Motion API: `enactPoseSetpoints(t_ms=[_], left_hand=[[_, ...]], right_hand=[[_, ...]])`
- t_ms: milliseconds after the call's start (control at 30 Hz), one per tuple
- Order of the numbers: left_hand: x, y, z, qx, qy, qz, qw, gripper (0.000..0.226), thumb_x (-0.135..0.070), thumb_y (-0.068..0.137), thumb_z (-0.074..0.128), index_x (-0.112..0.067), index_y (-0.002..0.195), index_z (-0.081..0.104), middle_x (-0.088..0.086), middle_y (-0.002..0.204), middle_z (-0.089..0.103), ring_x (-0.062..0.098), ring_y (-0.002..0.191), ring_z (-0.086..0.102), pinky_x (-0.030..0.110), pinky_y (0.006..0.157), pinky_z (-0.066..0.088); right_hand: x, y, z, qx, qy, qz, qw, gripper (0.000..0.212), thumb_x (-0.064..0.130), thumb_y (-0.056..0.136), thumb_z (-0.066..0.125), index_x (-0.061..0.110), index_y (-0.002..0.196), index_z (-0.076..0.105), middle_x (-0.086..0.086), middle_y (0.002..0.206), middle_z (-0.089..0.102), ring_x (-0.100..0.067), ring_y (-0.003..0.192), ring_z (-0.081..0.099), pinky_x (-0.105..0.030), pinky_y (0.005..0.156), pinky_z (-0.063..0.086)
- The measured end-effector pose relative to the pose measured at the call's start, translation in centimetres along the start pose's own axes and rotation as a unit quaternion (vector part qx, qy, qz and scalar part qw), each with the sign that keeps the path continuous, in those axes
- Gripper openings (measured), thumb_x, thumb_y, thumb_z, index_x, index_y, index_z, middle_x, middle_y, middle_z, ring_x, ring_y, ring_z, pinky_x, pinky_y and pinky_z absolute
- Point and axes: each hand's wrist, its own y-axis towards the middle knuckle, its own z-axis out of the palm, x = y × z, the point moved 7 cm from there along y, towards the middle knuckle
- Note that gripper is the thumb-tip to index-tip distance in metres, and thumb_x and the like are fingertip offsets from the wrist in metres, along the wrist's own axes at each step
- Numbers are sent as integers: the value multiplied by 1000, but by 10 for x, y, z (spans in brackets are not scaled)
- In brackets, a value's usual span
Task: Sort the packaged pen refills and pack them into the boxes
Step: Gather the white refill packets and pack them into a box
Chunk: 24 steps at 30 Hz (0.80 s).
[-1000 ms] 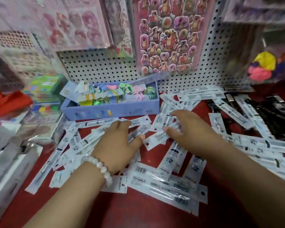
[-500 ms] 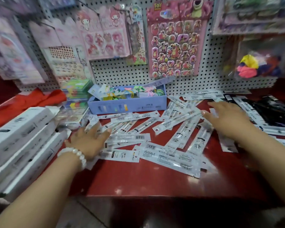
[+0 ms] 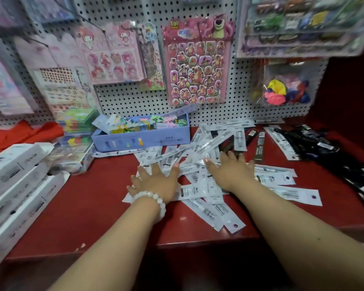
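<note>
Dark red shelf [image 3: 93, 206]; white-and-clear refill packs [image 3: 202, 190] with black barcodes; periwinkle box [image 3: 141, 140] — pastel swatches on front; pink bear stickers [image 3: 195, 66]; white dotted pegboard [image 3: 235, 80].

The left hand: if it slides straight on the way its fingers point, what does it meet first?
The left hand lies flat, fingers pointing away and slightly right. It would first push into the white refill packets heaped just ahead; the blue box stands behind them, though depth is unclear.
</note>
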Motion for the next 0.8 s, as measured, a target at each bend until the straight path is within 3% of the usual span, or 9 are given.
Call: enactPoseSetpoints(t_ms=[100, 167, 233, 333, 400, 500, 633, 800], left_hand=[[-12, -5, -1, 12, -51, 11, 999, 82, -76, 83, 19, -29, 150, 14, 10, 159, -1, 39, 143, 1, 51, 116, 3], [-4, 0, -16, -13, -53, 13, 998, 84, -76, 83, 17, -26, 150, 14, 13, 158, 2, 39, 143, 2, 49, 116, 5], [17, 15, -38, -68, -37, -6, 997, 92, -79, 81, 15, -15, 146, 27, 20, 152, 19, 41, 138, 16, 49, 112, 16], [52, 50, -65, -145, -33, -23, 989, 123, -92, 60, 3, 2, 125, 49, 29, 129, 46, 45, 120, 38, 52, 99, 32], [60, 71, -61, -136, -69, -2, 988, 125, -96, 53, 4, -4, 122, 53, 29, 124, 51, 46, 117, 41, 54, 97, 35], [48, 90, -32, -42, -90, 56, 994, 98, -88, 62, 14, -36, 144, 28, 12, 152, 28, 37, 139, 21, 53, 111, 20], [15, 101, 1, 35, -5, 139, 990, 91, -85, 63, 4, -48, 146, 14, -4, 159, 12, 28, 146, 5, 49, 117, 5], [-8, 80, 9, 42, -54, 142, 988, 96, -85, 59, 14, -43, 145, 21, 2, 159, 13, 26, 146, 1, 48, 117, 5]], right_hand=[[12, -4, -9, -47, 60, -45, 996, 83, 71, 87, 13, 15, 149, 22, -9, 157, 21, -26, 145, 15, -51, 118, 8], [1, -5, -35, -113, 113, -69, 985, 74, 65, 91, 22, 12, 142, 36, -11, 148, 38, -27, 137, 33, -48, 114, 24], [-37, 0, -69, -210, 133, -56, 967, 65, 62, 92, 28, 12, 126, 52, -13, 128, 56, -31, 117, 51, -45, 99, 41], [-128, 23, -106, -275, 69, 50, 958, 66, 64, 90, 30, 13, 124, 55, -17, 127, 58, -37, 117, 52, -48, 99, 41], [-189, 33, -107, -211, 27, 166, 963, 70, 70, 86, 25, 23, 134, 46, -16, 142, 44, -38, 131, 38, -56, 110, 26], [-239, 33, -84, -72, 33, 280, 957, 76, 81, 80, 16, 42, 145, 22, -6, 158, 14, -37, 144, 10, -63, 112, 2], [-218, 39, -68, -21, 18, 254, 967, 74, 82, 79, 14, 48, 145, 17, -2, 160, 9, -37, 144, 8, -64, 111, 4], [-164, 41, -50, -27, -6, 179, 983, 65, 73, 86, 16, 46, 145, 19, 1, 160, 12, -35, 145, 8, -60, 111, 8]])
